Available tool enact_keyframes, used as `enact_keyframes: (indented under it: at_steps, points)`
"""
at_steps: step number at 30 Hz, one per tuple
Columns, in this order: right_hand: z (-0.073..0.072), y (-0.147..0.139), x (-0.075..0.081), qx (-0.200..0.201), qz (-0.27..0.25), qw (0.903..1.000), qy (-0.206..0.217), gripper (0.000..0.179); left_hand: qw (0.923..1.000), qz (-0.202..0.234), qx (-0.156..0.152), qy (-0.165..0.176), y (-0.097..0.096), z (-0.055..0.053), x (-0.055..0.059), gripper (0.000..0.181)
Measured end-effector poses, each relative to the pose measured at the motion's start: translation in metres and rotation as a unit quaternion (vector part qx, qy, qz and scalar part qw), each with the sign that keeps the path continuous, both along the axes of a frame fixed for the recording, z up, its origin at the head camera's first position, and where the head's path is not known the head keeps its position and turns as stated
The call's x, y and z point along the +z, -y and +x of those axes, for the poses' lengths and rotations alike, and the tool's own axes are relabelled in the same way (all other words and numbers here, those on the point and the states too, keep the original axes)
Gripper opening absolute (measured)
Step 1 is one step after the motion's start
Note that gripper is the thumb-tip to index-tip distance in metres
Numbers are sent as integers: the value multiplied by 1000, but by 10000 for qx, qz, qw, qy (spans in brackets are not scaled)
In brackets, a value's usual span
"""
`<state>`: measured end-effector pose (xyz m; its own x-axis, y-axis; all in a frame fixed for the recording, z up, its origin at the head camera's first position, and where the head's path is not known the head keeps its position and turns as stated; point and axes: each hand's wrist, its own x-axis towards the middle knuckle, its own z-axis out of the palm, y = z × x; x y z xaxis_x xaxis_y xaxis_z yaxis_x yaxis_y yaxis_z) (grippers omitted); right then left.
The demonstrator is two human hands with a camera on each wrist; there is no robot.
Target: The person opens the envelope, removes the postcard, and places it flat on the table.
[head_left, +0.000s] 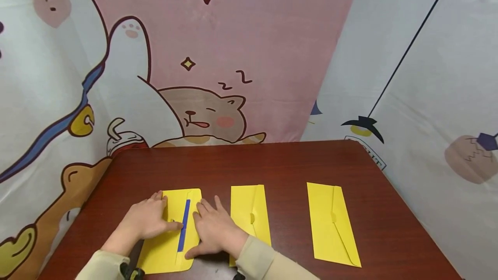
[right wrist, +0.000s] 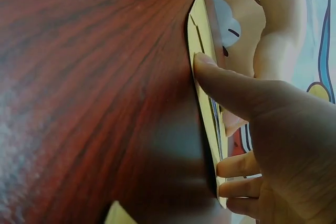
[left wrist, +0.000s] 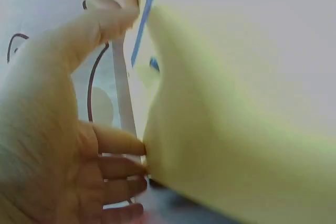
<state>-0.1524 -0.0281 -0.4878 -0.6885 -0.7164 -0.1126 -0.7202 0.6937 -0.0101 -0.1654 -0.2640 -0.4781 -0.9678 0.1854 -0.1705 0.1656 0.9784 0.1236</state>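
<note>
Head view, near left: a yellow envelope lies on the reddish table — flap unfolded rightward, blue strip showing at its mouth. Left hand and right hand touch its sides, fingers extended, unclenched — far behind, a cartoon-printed cloth.

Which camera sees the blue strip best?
The head view: from above, the blue strip shows nearly end to end in the open yellow envelope. The left wrist view shows a slanted piece cut by the top edge; the right wrist view, only a thin sliver.
</note>
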Motion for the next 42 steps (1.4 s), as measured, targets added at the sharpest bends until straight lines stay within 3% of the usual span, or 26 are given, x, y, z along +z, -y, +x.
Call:
enact_keyframes:
  at_steps: [6, 11, 16, 19, 24, 27, 35, 42]
  points:
    - [0, 2, 3, -74, 104, 9999, 53, 110, 9979, 169, 622, 90, -18, -5, -2, 110]
    - [0, 3, 4, -113, 110, 9998, 139, 109, 9940, 460, 960, 234, -30, -7, -1, 106]
    - [1, 7, 6, -76, 160, 9996, 208, 102, 9894, 783, 1185, 296, -34, -7, -4, 78]
    - [3, 11, 4, -89, 94, 9999, 113, 84, 9882, 875, 1210, 335, -34, -6, -5, 63]
    - [2, 18, 3, -272, -19, 9996, -95, 62, 9883, 903, 1170, 385, -33, -8, 0, 63]
    - [1, 22, 4, -452, -35, 9990, -17, 66, 9864, 1014, 1206, 472, -32, -9, 3, 67]
    - [0, 27, 3, -830, -179, 9964, -20, 80, 9829, 1235, 1271, 492, -29, -11, 5, 57]
    - [3, 30, -2, -1092, -248, 9937, 81, 87, 9867, 1068, 1126, 476, -29, -12, 6, 60]
